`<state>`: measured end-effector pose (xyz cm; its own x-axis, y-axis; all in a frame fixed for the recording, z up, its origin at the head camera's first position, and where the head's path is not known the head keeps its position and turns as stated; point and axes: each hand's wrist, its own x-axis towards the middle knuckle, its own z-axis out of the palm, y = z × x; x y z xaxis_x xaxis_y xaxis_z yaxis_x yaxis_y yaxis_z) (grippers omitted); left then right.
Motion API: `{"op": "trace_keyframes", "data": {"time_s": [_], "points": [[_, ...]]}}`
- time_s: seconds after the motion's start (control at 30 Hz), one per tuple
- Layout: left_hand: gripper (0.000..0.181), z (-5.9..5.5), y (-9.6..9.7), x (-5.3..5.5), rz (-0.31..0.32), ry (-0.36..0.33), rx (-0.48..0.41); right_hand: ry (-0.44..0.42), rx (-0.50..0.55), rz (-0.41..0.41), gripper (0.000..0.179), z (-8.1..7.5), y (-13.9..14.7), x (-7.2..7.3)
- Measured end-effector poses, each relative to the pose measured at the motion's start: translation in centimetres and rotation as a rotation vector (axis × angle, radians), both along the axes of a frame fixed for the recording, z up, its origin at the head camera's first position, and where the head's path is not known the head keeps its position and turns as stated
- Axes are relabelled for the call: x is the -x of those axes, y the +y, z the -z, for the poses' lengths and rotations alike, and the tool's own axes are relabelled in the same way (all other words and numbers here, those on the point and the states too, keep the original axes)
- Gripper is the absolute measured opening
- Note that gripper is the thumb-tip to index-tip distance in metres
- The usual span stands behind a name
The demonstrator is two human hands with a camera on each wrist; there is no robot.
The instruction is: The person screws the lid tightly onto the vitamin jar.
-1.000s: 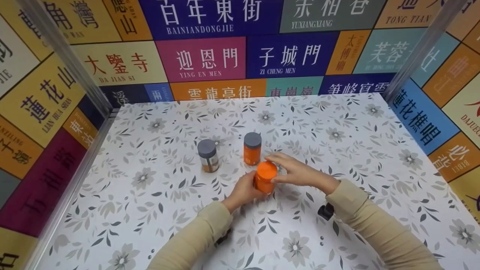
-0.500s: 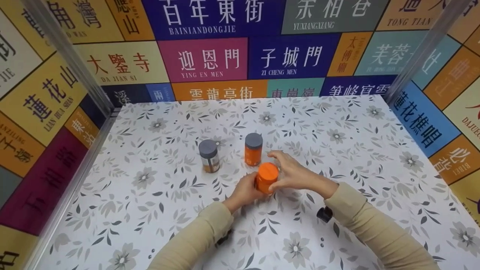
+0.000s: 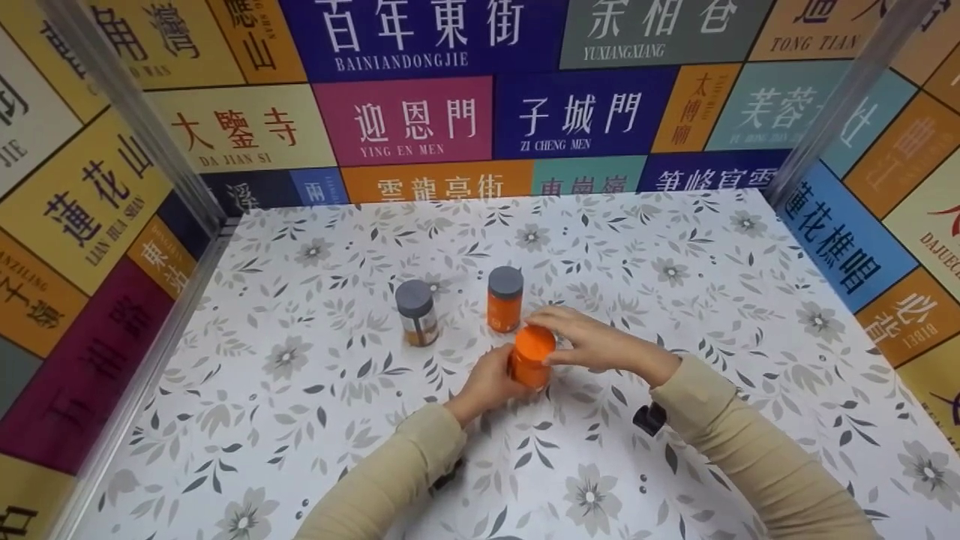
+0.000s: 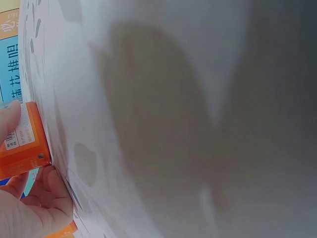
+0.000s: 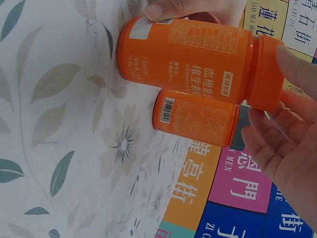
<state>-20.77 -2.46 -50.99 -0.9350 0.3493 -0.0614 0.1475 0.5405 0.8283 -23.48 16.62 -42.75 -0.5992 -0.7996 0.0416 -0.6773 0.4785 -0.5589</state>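
Observation:
An orange bottle with an orange screw cap stands upright on the table in the head view. My left hand grips the bottle's body low down from the left. At the top, my right hand holds the cap, thumb on one side and fingers on the other, as the right wrist view shows. Just behind stands an orange jar with a grey lid. To its left is a see-through jar, also grey-lidded, with brownish contents. The left wrist view catches only part of the bottle and hand.
The tabletop has a white covering printed with grey leaves and flowers. Panels with coloured lettering wall in the back and both sides. A black wrist-camera piece shows below the right cuff.
Half a second ago my right fingers were spread off the cap, thumb nearer me; now they are back around it. The left hand keeps its grip, and both grey-lidded jars stay put.

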Motion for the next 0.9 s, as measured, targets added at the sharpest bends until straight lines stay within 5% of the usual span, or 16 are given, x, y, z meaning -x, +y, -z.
{"op": "trace_keyframes", "data": {"time_s": [0.5, 0.6, 0.77, 0.9], "points": [[0.049, 0.3, 0.1, 0.0, -0.009, 0.068, 0.014, 0.117, 0.045, 0.209, 0.05, 1.1, -1.4, -0.6], [0.05, 0.2, 0.2, 0.0, -0.008, 0.059, 0.006, 0.042, 0.039, 0.177, 0.064, 0.9, -0.9, -0.4], [0.052, 0.3, 0.2, 0.1, -0.006, 0.036, -0.002, -0.184, 0.123, 0.01, 0.07, 0.6, 0.4, 0.4], [0.052, 0.3, 0.1, 0.1, -0.01, 0.022, 0.006, -0.165, 0.152, -0.073, 0.055, 0.7, 0.8, 0.9]]}}
